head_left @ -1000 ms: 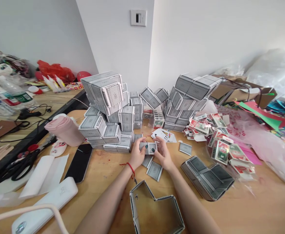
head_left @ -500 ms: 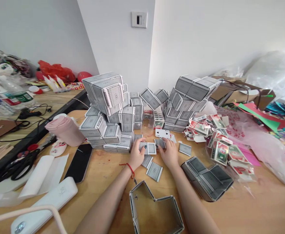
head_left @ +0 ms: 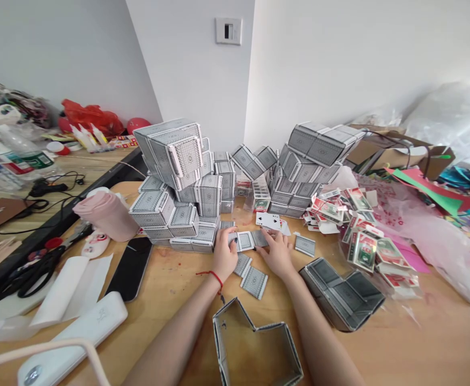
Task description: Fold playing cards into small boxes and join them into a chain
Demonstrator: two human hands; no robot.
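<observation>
Grey-backed playing cards lie side by side between my hands, the middle playing card (head_left: 245, 241) showing its whole patterned back. My left hand (head_left: 224, 256) grips the left end of this row, thumb and forefinger on a card mostly hidden beneath them. On the other side, my right hand (head_left: 278, 254) has its thumb and forefinger around the right-hand card (head_left: 259, 238). Two folded cards (head_left: 254, 282) lie just below the row. Face up beyond my right hand is a two of spades (head_left: 267, 220). Nearest me stands a hollow L-shaped card frame (head_left: 256, 328).
Stacked card boxes rise in a left pile (head_left: 170, 161) and a right pile (head_left: 315, 155). An L-shaped card box (head_left: 343, 295) lies right of my forearm, near opened card packs (head_left: 363, 246). A phone (head_left: 130, 269), white power bank (head_left: 77, 335) and scissors (head_left: 44, 271) lie left.
My left hand has shifted slightly left along the card row, uncovering more of the middle card. My right fingers have come round the right-hand card. The piles have not moved.
</observation>
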